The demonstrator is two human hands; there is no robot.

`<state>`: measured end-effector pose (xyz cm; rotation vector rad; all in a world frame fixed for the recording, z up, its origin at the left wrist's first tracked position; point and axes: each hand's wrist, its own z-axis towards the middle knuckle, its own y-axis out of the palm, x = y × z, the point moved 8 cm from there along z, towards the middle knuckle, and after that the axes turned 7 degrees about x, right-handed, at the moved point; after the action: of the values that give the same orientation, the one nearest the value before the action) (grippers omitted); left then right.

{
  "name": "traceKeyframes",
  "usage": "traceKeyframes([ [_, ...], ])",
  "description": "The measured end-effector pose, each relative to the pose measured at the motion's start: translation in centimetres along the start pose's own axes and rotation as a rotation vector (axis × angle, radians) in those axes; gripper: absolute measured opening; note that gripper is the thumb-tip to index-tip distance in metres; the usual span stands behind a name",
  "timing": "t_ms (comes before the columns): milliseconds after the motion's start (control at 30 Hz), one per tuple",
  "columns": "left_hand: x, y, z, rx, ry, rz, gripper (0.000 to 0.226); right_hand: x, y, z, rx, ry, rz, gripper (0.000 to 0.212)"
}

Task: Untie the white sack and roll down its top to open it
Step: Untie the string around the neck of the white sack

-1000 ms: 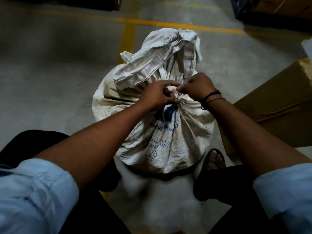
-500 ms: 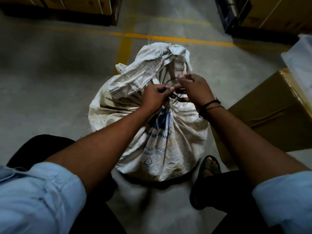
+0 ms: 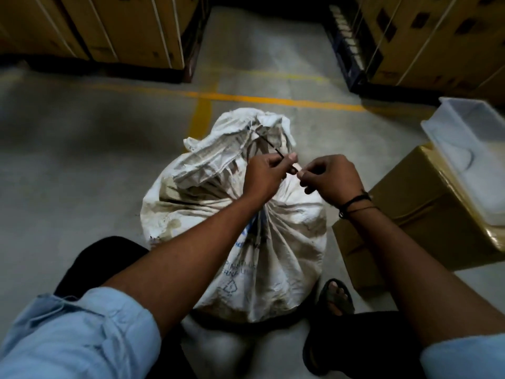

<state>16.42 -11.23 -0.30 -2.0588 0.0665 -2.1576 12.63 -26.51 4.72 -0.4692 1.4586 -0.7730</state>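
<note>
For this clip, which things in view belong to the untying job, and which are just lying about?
In the job:
white sack
thin black tie, pinched at one end by both hands
left hand
right hand

Lying about:
cardboard box beside the sack
white plastic tray on that box
stacked cartons behind
yellow floor line

Both forearms bare, light blue shirt sleeves [image 3: 82,335] rolled up to about the elbow, fabric creased at the cuffs. Right wrist: thin black cord bracelets [image 3: 355,205], looks like two or three strands. Dark trousers [image 3: 109,258] on both legs. Black open-toe sandal [image 3: 337,299] on the right foot, toes showing.
</note>
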Motion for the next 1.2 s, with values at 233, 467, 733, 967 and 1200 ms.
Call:
traceKeyframes([
  [233,2.6,2.5,0.8,0.089,-0.044,-0.040,0.032,-0.4,-5.2,-0.4,0.188,-0.199,-0.213,0.007],
  [467,10.4,10.7,3.0,0.036,0.017,-0.065,0.033,0.6,-15.0,-0.9,0.496,-0.270,-0.309,0.013],
  [733,19.3,25.1,2.5,-0.233,0.263,0.122,0.025,8.9,-26.7,-3.3,0.860,-0.014,-0.381,0.012],
  [967,18.4,35.0,1.6,-0.190,0.311,0.467,0.028,15.3,-30.1,-4.0,0.918,0.195,-0.449,0.013],
  [1200,16.7,37.5,1.8,-0.148,0.358,0.707,0.050,17.8,-29.7,-2.4,0.829,0.273,-0.510,0.015],
])
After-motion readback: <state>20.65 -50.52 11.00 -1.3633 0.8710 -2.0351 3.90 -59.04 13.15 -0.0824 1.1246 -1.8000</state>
